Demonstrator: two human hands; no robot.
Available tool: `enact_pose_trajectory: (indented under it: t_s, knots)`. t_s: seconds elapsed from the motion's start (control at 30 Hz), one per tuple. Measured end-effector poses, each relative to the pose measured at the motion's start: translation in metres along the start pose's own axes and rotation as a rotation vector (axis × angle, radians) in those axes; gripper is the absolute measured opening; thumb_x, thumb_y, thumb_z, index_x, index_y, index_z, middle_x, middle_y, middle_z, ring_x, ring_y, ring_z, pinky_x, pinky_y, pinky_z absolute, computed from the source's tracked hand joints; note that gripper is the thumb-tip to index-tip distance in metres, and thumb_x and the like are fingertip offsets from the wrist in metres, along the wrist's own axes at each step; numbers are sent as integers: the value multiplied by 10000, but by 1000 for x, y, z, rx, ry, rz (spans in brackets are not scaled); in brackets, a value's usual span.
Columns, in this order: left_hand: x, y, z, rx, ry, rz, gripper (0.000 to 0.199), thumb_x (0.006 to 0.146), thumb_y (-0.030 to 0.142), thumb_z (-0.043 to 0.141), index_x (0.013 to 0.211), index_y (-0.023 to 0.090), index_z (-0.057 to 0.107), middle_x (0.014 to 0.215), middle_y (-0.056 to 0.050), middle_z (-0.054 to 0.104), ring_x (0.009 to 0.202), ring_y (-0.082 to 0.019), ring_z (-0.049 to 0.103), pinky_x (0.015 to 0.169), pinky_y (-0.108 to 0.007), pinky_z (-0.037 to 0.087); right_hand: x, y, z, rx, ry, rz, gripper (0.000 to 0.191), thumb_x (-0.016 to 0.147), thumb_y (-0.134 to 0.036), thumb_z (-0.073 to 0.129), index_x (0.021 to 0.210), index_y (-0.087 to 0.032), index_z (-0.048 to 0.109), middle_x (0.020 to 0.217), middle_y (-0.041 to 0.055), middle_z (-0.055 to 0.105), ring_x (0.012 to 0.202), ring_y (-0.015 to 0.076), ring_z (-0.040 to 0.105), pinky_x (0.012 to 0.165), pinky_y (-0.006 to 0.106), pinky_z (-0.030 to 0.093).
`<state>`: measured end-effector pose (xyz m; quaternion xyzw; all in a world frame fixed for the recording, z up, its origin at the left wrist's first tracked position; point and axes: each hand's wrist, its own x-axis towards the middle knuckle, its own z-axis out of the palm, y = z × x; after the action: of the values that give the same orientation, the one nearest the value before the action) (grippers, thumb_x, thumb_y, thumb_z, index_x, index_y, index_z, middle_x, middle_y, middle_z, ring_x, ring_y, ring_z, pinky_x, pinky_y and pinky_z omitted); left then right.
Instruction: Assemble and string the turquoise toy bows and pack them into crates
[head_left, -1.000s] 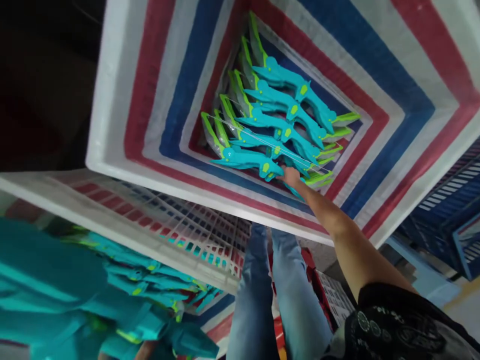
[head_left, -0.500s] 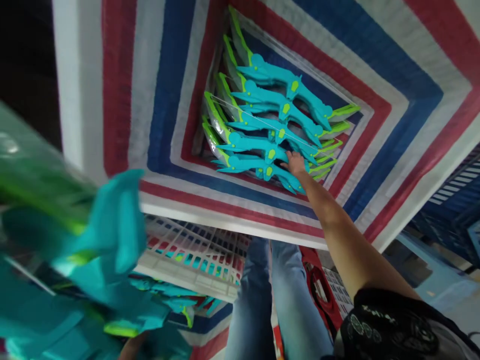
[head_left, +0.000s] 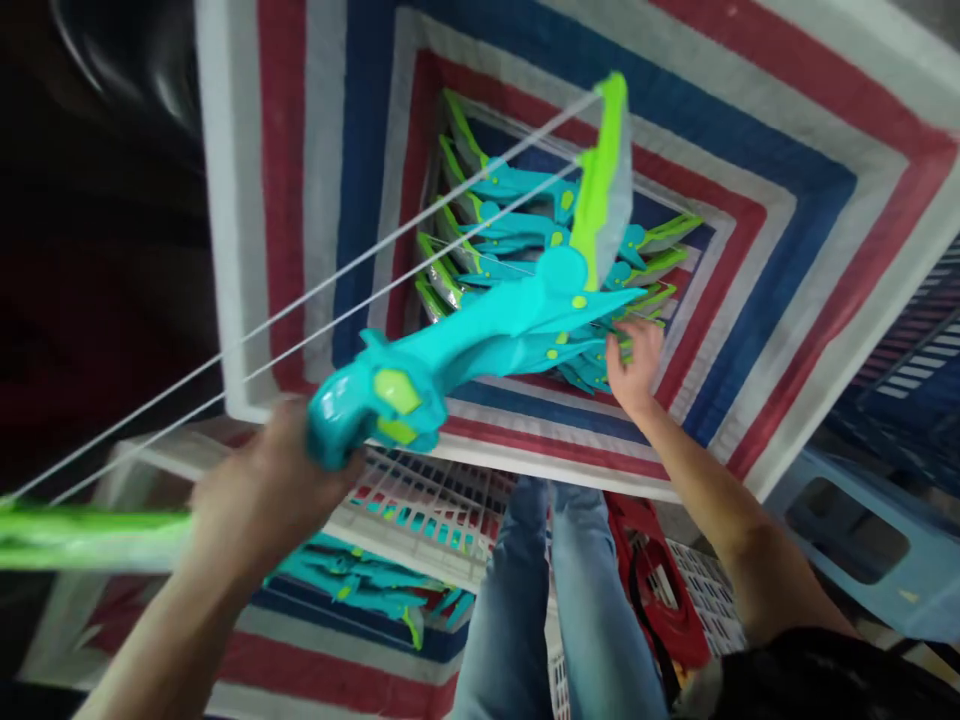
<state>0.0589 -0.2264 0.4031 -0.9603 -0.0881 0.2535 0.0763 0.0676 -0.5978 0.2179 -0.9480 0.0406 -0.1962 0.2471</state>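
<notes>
My left hand (head_left: 262, 490) is closed around the middle of turquoise toy bows (head_left: 480, 330) with lime-green limb tips. Two white strings run alongside, and there seem to be two bows stacked together. They hang tilted over a crate lined with red, white and blue striped cloth (head_left: 367, 200). Inside it lies a row of similar toy bows (head_left: 517, 182), partly hidden behind the held ones. My right hand (head_left: 636, 365) is over the right end of that row, fingers apart and thumb out, apparently holding nothing. Whether its fingertips touch a bow I cannot tell.
Below left, another striped-lined crate holds more turquoise bows (head_left: 352, 585), partly under a white slatted basket (head_left: 412, 545). My legs (head_left: 577, 600) stand against the near side. To the right are a red plastic object (head_left: 660, 570), a light blue plastic piece (head_left: 892, 590) and a dark blue crate (head_left: 915, 350).
My left hand has brought the held bows from the lower left up over the crate. My right hand has lifted slightly and shifted right from the bows in the row.
</notes>
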Motion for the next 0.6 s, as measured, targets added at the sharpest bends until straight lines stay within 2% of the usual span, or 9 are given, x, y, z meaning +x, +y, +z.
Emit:
enact_pose_trajectory:
  t_s: [0.03, 0.1, 0.17, 0.2, 0.3, 0.43, 0.6]
  knots:
    - [11, 21, -14, 68, -24, 25, 593, 752, 593, 494, 1217, 224, 471, 867, -134, 736, 873, -443, 712, 747, -536, 555, -1, -7, -20, 31, 14, -105, 351, 998, -394, 404, 1058, -187, 681, 1026, 128, 637, 1058, 265, 563, 964, 453, 436]
    - [33, 61, -38, 149, -72, 119, 549, 792, 501, 538, 1230, 179, 458, 1014, -162, 730, 975, -414, 704, 819, -491, 554, 2, -23, -48, 57, -48, -328, 295, 976, -395, 472, 1046, -215, 694, 1026, 111, 651, 1063, 262, 572, 979, 461, 438]
    - [55, 94, -54, 181, -100, 236, 551, 818, 450, 585, 1261, 156, 439, 1085, -165, 716, 1024, -397, 694, 851, -472, 550, 12, -37, -57, 24, -172, -474, 289, 972, -362, 487, 1124, -217, 686, 1113, 114, 658, 1135, 274, 556, 1017, 484, 420]
    - [66, 108, -60, 195, -103, 289, 569, 821, 438, 611, 1277, 150, 430, 1108, -166, 708, 1046, -393, 687, 863, -469, 548, 19, -41, -56, -11, -233, -497, 319, 976, -337, 476, 1198, -203, 662, 1194, 128, 644, 1196, 288, 529, 1042, 502, 402]
    - [96, 145, -66, 230, -79, 431, 625, 809, 396, 676, 1321, 145, 420, 1159, -164, 684, 1101, -387, 665, 896, -466, 541, 43, -41, -34, -146, -356, -406, 451, 983, -267, 433, 1400, -123, 525, 1391, 189, 534, 1326, 336, 423, 1093, 554, 346]
    - [134, 186, -61, 254, 23, 567, 648, 814, 358, 705, 1343, 101, 434, 1163, -189, 673, 1114, -410, 647, 911, -509, 530, 66, -13, 8, -237, -425, -195, 474, 982, -216, 412, 1439, -110, 483, 1309, 214, 539, 1238, 353, 443, 1014, 540, 414]
    - [181, 221, -59, 237, 183, 633, 621, 851, 251, 680, 1365, 37, 404, 1251, -243, 623, 1174, -442, 603, 930, -573, 497, 73, 30, 62, -243, -548, -68, 489, 984, -239, 444, 1458, -121, 466, 1334, 199, 500, 1213, 338, 419, 1015, 500, 412]
